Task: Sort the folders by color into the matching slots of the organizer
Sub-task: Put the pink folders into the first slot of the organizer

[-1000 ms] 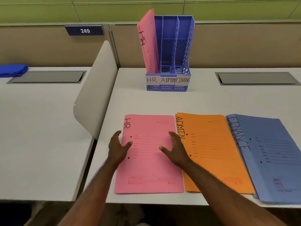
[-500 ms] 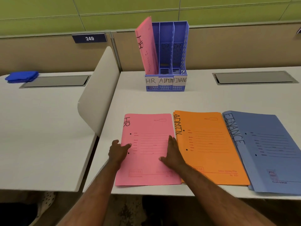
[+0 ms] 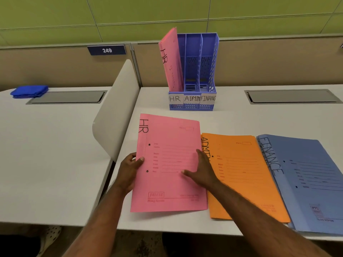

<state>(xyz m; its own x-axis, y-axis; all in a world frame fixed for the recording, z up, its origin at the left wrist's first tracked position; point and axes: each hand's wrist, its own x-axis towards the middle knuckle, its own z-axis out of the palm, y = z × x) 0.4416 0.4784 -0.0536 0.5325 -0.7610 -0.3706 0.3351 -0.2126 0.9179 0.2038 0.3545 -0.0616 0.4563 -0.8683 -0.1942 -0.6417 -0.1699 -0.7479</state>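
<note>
A pink folder (image 3: 167, 145) marked HR is lifted off the desk and tilted. My left hand (image 3: 129, 170) grips its left edge, thumb on top. My right hand (image 3: 201, 170) lies with straight fingers against the folder's right side. To the right, an orange ADMIN folder stack (image 3: 245, 173) and a blue FINANCE folder stack (image 3: 306, 175) lie flat on the desk. The blue three-slot organizer (image 3: 193, 101) stands at the back, labelled HR, ADMIN, FINANCE. Another pink folder (image 3: 171, 62) stands in its HR slot; the other two slots look empty.
A white curved divider (image 3: 118, 112) separates this desk from the left desk. A folded blue cloth (image 3: 29, 91) lies on the left desk by a grey cable hatch (image 3: 66, 97). Another hatch (image 3: 293, 96) sits at the back right. A beige partition runs behind the organizer.
The pink HR folder has come up off the desk and moved away from me. My left hand went from resting on it to gripping its left edge.
</note>
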